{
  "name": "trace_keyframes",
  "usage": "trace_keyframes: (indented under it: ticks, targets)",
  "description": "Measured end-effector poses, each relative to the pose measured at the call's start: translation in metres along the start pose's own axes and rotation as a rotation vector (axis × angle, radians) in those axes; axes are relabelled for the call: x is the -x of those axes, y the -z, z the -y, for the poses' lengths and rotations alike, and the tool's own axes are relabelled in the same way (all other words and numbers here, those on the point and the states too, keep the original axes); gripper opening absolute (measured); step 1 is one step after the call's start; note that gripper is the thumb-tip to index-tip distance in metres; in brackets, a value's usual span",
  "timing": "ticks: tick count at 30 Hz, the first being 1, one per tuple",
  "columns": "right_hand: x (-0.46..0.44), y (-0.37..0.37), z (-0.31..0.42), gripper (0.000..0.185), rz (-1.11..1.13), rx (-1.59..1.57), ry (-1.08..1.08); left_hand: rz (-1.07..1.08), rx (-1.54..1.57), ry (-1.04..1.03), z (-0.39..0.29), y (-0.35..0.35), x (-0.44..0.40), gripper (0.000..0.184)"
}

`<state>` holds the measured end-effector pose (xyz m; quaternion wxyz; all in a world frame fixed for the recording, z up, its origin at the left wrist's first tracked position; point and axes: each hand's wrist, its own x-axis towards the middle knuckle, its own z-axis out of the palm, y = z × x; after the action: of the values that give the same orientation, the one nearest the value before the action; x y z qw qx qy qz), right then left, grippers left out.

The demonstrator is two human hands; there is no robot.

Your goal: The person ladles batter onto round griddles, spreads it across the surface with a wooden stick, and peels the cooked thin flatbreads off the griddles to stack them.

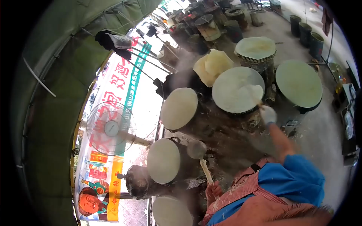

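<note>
My left hand [213, 190] is closed around the pale handle of a ladle [197, 149]. The ladle's round bowl hangs beside a griddle coated with a pale, thin pancake [163, 161]. Stretched forward, my right hand [268, 114] wears a white glove and is partly blurred. It is at the near edge of a large round griddle [238, 90] covered with a pale sheet. A thin tan piece shows at its fingers, too small to name. On that sheet, a whiter patch [254, 93] lies close to the hand.
More round griddles with pale sheets stand around, one to the right [299, 83], one at the left [179, 108]. Folded yellowish sheets [213, 67] lie behind. A fan [111, 128] stands before a printed banner [117, 81]. Several buckets [316, 45] line the back right.
</note>
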<state>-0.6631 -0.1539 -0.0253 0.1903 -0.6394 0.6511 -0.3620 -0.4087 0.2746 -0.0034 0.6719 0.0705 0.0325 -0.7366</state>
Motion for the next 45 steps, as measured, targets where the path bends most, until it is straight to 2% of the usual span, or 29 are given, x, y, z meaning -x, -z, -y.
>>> trace_keyframes:
  ticks: [2, 4, 5, 6, 8, 10, 12, 13, 14, 15, 17, 18, 20, 22, 24, 25, 26, 28, 30, 32, 34, 36, 37, 38, 39, 42, 43, 44, 45]
  targets:
    - [0.016, -0.034, 0.011, 0.027, 0.140, 0.040, 0.170, -0.027, 0.042, 0.025, 0.006, -0.002, -0.017, 0.032]
    - [0.038, -0.005, 0.012, 0.026, 0.406, 0.164, 0.260, 0.053, 0.080, 0.151, 0.004, -0.005, -0.035, 0.010]
    - [0.036, -0.004, -0.017, 0.027, 0.325, 0.152, 0.247, 0.110, 0.088, 0.236, 0.005, -0.012, -0.044, 0.020]
    - [0.024, -0.004, -0.050, 0.028, 0.232, 0.140, 0.242, 0.111, 0.094, 0.253, 0.007, -0.015, -0.050, 0.020]
    - [-0.025, 0.022, -0.070, 0.030, 0.284, 0.172, 0.076, 0.055, 0.084, 0.242, 0.012, -0.014, -0.056, 0.020]
    - [-0.054, 0.027, -0.030, 0.029, 0.032, 0.026, 0.075, -0.041, 0.089, 0.212, 0.018, -0.011, -0.062, 0.021]
    - [-0.052, -0.009, -0.023, 0.029, 0.044, 0.065, 0.144, -0.113, 0.107, 0.197, 0.025, -0.009, -0.074, 0.021]
    - [-0.028, 0.004, -0.011, 0.028, 0.137, 0.098, 0.270, -0.137, 0.107, 0.196, 0.023, -0.011, -0.081, 0.021]
    - [-0.003, 0.000, -0.031, 0.028, 0.209, 0.326, 0.473, -0.153, 0.103, 0.198, 0.022, -0.010, -0.088, 0.021]
    - [0.015, 0.019, -0.040, 0.027, 0.384, 0.314, 0.445, -0.173, 0.106, 0.198, 0.022, -0.010, -0.094, 0.022]
    - [0.012, 0.035, -0.077, 0.029, 0.146, 0.085, 0.339, -0.194, 0.080, 0.191, 0.019, -0.009, -0.108, 0.022]
    - [-0.017, 0.022, -0.107, 0.030, 0.150, -0.005, 0.100, -0.212, 0.073, 0.188, 0.020, -0.009, -0.113, 0.022]
    - [-0.083, 0.018, -0.080, 0.032, 0.091, 0.152, 0.031, -0.269, 0.071, 0.175, 0.025, -0.008, -0.117, 0.022]
    - [-0.115, 0.002, -0.037, 0.030, -0.063, 0.022, 0.157, -0.315, 0.095, 0.168, 0.033, -0.008, -0.126, 0.023]
    - [-0.083, 0.017, -0.032, 0.027, 0.229, 0.160, 0.317, -0.365, 0.103, 0.154, 0.035, -0.009, -0.133, 0.023]
    - [-0.050, 0.011, -0.068, 0.025, 0.342, 0.311, 0.381, -0.371, 0.102, 0.145, 0.034, -0.009, -0.141, 0.023]
    - [-0.031, 0.029, -0.086, 0.030, 0.504, 0.237, 0.245, -0.380, 0.109, 0.139, 0.033, -0.010, -0.146, 0.023]
    - [-0.045, 0.039, -0.115, 0.032, 0.163, -0.138, 0.163, -0.380, 0.100, 0.123, 0.034, -0.012, -0.157, 0.024]
    - [-0.123, 0.012, -0.104, 0.035, 0.162, 0.006, -0.041, -0.414, 0.099, 0.115, 0.034, -0.013, -0.159, 0.024]
    - [-0.204, -0.003, -0.051, 0.036, 0.259, -0.069, -0.033, -0.425, 0.101, 0.107, 0.039, -0.016, -0.160, 0.025]
    - [-0.241, -0.012, -0.038, 0.037, 0.304, -0.050, -0.039, -0.456, 0.080, 0.108, 0.036, -0.021, -0.157, 0.025]
    - [-0.231, -0.024, -0.077, 0.039, 0.215, -0.312, -0.011, -0.453, 0.054, 0.112, 0.026, -0.021, -0.159, 0.025]
    - [-0.219, -0.074, -0.131, 0.036, 0.242, -0.191, 0.144, -0.446, 0.054, 0.120, 0.025, -0.020, -0.161, 0.026]
    - [-0.174, -0.044, -0.087, 0.034, 0.321, -0.623, -0.304, -0.446, 0.058, 0.117, 0.023, -0.019, -0.158, 0.026]
    - [-0.145, -0.049, -0.072, 0.025, 0.392, -0.720, -0.287, -0.450, 0.056, 0.119, 0.020, -0.016, -0.155, 0.026]
    - [-0.115, 0.006, -0.004, 0.025, 0.429, -0.134, -0.095, -0.485, 0.085, 0.118, 0.018, -0.012, -0.140, 0.027]
    - [-0.118, 0.004, -0.032, 0.023, 0.298, -0.089, 0.171, -0.499, 0.082, 0.114, 0.017, -0.012, -0.133, 0.027]
    - [-0.128, 0.043, -0.012, 0.018, 0.361, -0.678, -0.337, -0.502, 0.078, 0.112, 0.012, -0.011, -0.133, 0.027]
    - [-0.129, 0.029, -0.039, 0.016, 0.312, -0.855, -0.408, -0.505, 0.072, 0.112, 0.009, -0.007, -0.131, 0.027]
